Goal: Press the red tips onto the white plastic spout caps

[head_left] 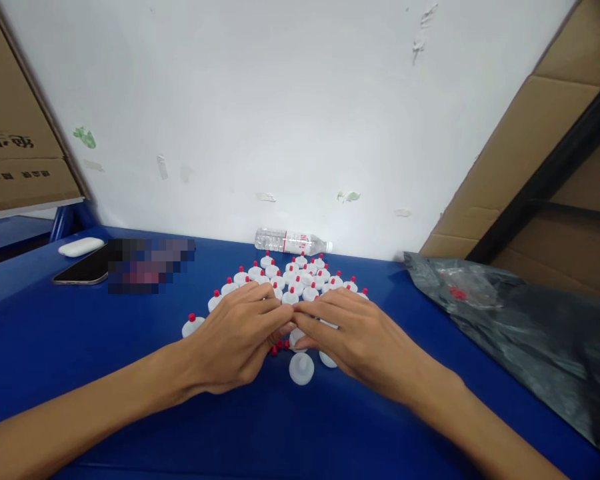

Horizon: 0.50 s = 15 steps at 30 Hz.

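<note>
White wall (pixel 300 120) behind; blue table (pixel 260 440) below. Dark plastic sheet (pixel 550 353) lies crumpled along the right edge. Left hand (pixel 243 327) and right hand (pixel 353 327) meet over the near side of the lid group, fingers curled, tips together. Grip: cannot tell for either; the left fingertips are mostly hidden, and a lid shows partly by the right thumb, held or merely behind it unclear. Clear bottle (pixel 290 241) lies on its side against the wall. Phone (pixel 83 268) is far left, well apart.

Lids (pixel 311 293): white, round, clustered mid-table before the bottle, most standing red tip up. One bare lid (pixel 301 377), without red, sits just in front of the hands. Judged light, thin plastic, fairly stiff, smooth enough to slide if nudged; unlikely to break. Best hold: thumb and finger across the rim, leaving the spout free.

Smallest: loose red tips (pixel 274 350) under the left fingers. Judged very light, apt to roll; pinch by the sides.
</note>
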Motion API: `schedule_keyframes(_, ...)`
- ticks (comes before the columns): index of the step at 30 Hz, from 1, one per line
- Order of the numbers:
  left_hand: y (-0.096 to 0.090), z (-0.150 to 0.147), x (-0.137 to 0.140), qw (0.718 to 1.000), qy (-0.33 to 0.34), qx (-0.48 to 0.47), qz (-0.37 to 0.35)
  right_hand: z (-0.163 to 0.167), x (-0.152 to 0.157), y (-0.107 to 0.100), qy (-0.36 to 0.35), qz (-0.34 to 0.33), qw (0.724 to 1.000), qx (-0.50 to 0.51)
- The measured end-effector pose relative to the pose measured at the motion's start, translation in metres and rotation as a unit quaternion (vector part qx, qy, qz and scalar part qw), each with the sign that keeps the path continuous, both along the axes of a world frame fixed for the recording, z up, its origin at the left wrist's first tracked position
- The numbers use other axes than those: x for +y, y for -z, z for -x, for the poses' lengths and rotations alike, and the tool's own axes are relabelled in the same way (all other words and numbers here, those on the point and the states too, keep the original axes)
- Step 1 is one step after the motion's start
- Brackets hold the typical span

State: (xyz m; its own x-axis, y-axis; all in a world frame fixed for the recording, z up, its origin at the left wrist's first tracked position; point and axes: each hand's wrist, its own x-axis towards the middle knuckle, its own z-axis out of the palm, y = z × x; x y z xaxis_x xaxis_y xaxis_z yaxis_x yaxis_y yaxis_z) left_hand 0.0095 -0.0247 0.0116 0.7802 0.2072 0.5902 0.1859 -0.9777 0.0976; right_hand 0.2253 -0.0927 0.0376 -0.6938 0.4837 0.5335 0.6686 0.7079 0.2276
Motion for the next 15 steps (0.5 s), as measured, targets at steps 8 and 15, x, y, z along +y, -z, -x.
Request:
schedule_keyframes(8,0.000,-0.003,-0.005,0.990,-0.029,-0.018,0.134,0.005,-0.001,0.001,-0.004,-0.097,0.995,0.002)
schedule_keyframes(15,-0.003,-0.009,-0.012,0.959,-0.025,-0.083,0.269,0.009,-0.003,0.000,0.020,-0.180,0.983,-0.005)
